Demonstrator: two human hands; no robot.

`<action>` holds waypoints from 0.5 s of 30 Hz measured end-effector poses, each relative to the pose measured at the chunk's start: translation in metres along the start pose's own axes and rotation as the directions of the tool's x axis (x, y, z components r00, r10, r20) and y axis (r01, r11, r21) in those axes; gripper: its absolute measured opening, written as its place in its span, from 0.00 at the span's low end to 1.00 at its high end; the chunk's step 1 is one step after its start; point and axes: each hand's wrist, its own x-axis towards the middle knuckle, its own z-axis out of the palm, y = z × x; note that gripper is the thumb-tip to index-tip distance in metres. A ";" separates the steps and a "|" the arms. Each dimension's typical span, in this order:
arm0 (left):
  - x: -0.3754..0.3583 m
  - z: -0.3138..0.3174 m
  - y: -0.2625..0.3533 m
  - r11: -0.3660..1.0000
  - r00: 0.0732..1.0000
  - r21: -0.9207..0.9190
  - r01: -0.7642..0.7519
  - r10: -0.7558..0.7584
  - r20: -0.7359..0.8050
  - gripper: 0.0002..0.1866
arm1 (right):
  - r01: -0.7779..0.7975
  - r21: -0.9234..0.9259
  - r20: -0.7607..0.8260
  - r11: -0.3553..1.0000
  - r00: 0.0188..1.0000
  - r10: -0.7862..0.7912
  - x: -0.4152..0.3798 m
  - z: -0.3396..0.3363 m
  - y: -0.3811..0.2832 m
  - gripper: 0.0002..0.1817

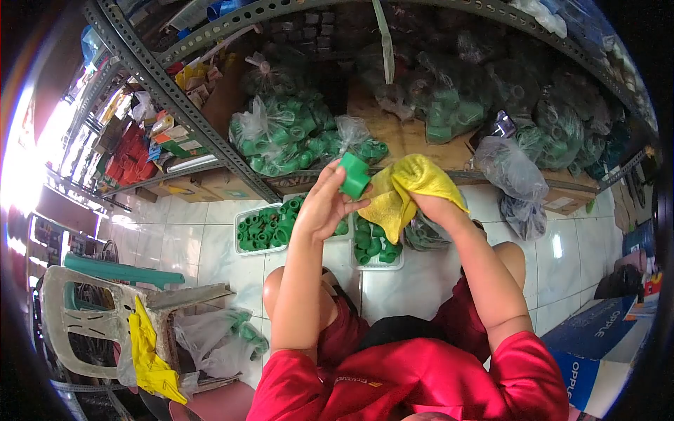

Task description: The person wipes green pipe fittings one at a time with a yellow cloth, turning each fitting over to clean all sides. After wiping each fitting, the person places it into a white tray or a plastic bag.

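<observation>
Centre of frame: left hand (323,203), grip holding glossy green plastic pipe fitting (355,176). Just right: right hand (435,208), grip clutching bunched yellow fabric cloth (423,179). Below: white plastic trays (380,267) of small green fittings (269,228) on pale tiled floor (407,289).

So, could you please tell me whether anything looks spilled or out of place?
No spill shows. However, one clear bag with green fittings is beside the grimy chair, apart from the bagged green fittings on the shelf, so it looks somewhat misplaced.
</observation>
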 end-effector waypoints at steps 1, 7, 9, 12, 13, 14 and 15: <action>-0.003 0.005 0.003 0.999 0.999 -0.027 0.035 -0.036 -0.035 0.22 | -0.070 0.071 0.028 0.995 0.997 0.068 0.001 -0.006 -0.002 0.19; -0.005 0.012 -0.004 0.952 0.982 0.243 0.185 -0.189 -0.007 0.23 | 0.140 -0.219 -0.020 0.966 0.989 -0.148 -0.007 -0.008 -0.031 0.15; -0.005 0.016 -0.010 0.863 0.968 0.439 0.249 -0.221 -0.116 0.24 | 0.180 -0.297 0.065 0.938 0.984 -0.168 -0.008 -0.008 -0.047 0.13; -0.006 0.013 -0.017 0.693 0.985 0.705 0.150 -0.165 -0.048 0.23 | 0.382 -0.233 0.020 0.895 0.921 -0.388 -0.023 0.024 -0.002 0.14; -0.012 0.024 -0.010 0.571 0.991 0.815 0.101 -0.126 -0.034 0.21 | 0.280 -0.195 0.224 0.940 0.946 -0.235 -0.021 0.022 -0.004 0.14; -0.013 0.026 -0.010 0.572 0.991 0.814 0.101 -0.126 -0.035 0.21 | 0.281 -0.195 0.225 0.940 0.945 -0.235 -0.021 0.019 -0.007 0.14; -0.014 0.027 -0.013 0.497 0.998 0.868 0.025 -0.059 0.005 0.20 | 0.167 -0.216 0.295 0.962 0.950 -0.099 -0.021 0.015 -0.008 0.14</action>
